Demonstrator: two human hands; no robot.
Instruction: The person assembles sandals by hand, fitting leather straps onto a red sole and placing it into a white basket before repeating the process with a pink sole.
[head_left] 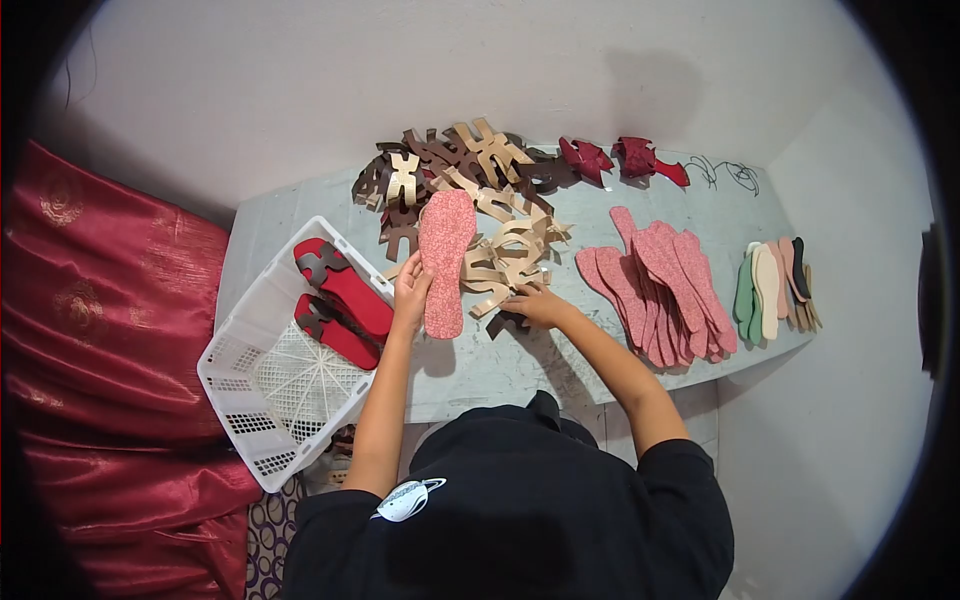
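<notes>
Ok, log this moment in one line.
left hand: holds pink insole | right hand: on beige strap cutouts | white basket: two red soles

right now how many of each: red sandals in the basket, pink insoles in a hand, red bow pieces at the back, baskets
red sandals in the basket: 2
pink insole in the left hand: 1
red bow pieces: 2
white basket: 1
total: 6

Basket [250, 400] left of left hand [412, 290], two sandals [340, 300] inside. Insole [445, 262] in left hand; strap pile [505, 255] behind it, touching right hand [535, 305]. Insole stack [660, 290] right of right hand, sole stack [775, 290] farther right.
</notes>
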